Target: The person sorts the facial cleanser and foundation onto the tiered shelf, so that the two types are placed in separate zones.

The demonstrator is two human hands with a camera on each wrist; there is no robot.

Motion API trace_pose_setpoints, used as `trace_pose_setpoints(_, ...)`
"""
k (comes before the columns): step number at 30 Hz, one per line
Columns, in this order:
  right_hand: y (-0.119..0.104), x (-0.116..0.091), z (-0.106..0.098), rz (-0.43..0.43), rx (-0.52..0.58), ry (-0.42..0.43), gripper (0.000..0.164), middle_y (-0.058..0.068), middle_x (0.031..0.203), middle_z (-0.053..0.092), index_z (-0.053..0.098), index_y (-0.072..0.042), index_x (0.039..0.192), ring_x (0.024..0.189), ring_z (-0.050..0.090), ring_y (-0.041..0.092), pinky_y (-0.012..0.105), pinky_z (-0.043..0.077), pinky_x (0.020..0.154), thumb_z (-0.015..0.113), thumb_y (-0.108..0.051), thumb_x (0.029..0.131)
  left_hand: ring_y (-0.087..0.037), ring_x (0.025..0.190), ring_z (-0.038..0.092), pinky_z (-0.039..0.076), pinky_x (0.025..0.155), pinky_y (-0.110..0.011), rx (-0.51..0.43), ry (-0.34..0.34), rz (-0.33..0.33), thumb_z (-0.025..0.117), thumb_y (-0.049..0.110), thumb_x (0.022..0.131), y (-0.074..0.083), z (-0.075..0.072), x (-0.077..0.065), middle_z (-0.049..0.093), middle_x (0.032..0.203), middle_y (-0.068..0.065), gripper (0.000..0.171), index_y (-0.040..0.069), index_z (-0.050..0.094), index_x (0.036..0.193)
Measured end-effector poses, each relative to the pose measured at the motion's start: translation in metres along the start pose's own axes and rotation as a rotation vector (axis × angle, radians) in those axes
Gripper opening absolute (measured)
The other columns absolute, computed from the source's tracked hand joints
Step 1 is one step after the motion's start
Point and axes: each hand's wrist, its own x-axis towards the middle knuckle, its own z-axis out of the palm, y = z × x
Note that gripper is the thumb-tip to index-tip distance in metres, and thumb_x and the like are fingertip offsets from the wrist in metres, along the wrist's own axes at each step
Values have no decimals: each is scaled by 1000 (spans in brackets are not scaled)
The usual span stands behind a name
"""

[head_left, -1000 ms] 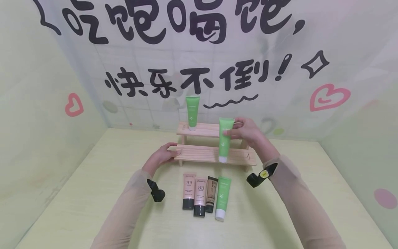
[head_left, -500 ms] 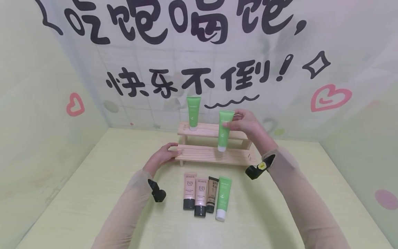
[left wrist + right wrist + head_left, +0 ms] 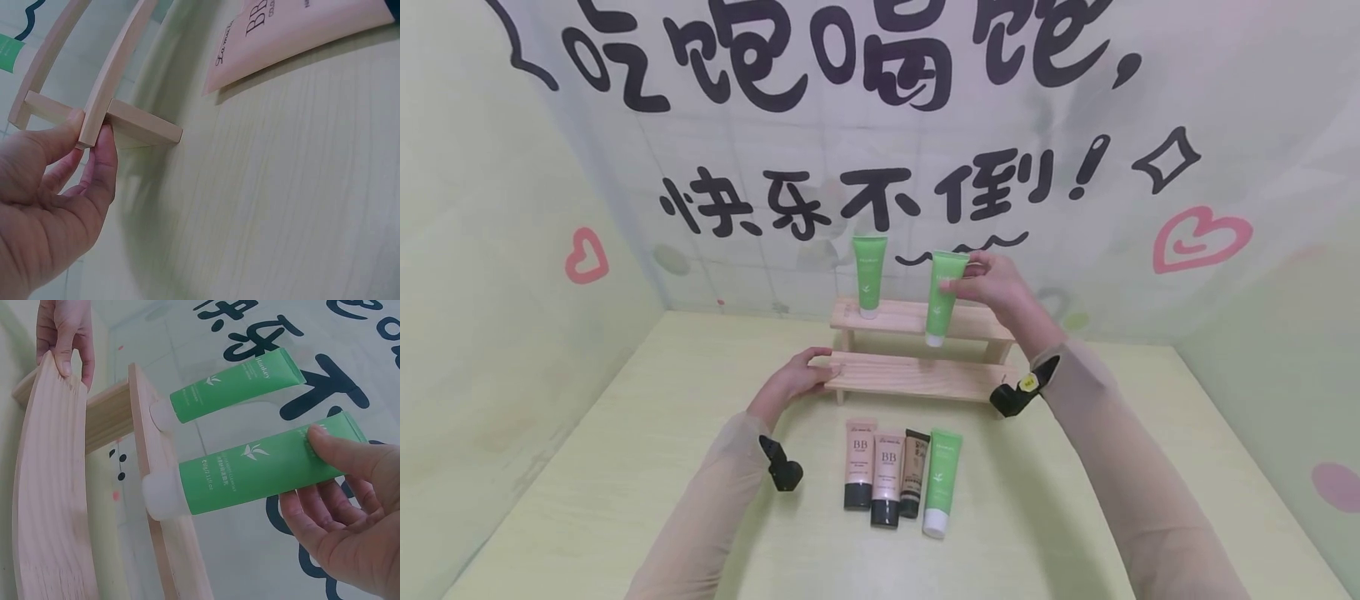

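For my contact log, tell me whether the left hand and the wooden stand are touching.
Touching. The left wrist view shows the left hand pinching the wooden stand at the end of its lower shelf, between thumb and fingers.

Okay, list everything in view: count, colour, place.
Stand: one, pale wood, on the table
Standing tube: one, green, on upper tier
Held tube: one, green, in right hand
BB tubes: two, pink, lying before the stand
Small tube: one, brown, beside them
Lying tube: one, green, rightmost on table
Table: one, yellowish, beneath
Walls: three, whitish, around
Lettering: two lines, black, back wall
Hearts: two, pink, walls
Wrist cameras: two, black, one per wrist
Sleeves: two, beige, both arms
Left hand: one, gripping lower tier's left end
Right hand: one, gripping held tube
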Motion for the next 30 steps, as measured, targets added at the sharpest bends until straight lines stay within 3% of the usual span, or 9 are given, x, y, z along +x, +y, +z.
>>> trace_pose_setpoints(8,1,7,1,-13,-6,18,43,16,120,56,51,-4,116,106,55,22,40,40,101,70,-7,78,-18,88,62,52,77,-27,-21,-22,39,63,18,87,-1,-2,-4,54,115,-23,59,8,34,137)
trace_pose_setpoints(15,2,16,0,-14,-5,47,55,18,127,51,45,-2,125,113,51,26,41,36,104,71,-9,77,-14,84,59,51,73,-22,-31,7,3,57,12,90,-2,1,1,50,120,-23,56,10,32,140)
trace_pose_setpoints(30,4,33,1,-45,13,75,51,12,123,55,47,-4,123,109,52,21,38,37,104,71,-10,77,-11,78,57,48,67,-19,-16,14,-1,56,12,91,-1,-1,-1,51,116,-20,53,11,33,139)
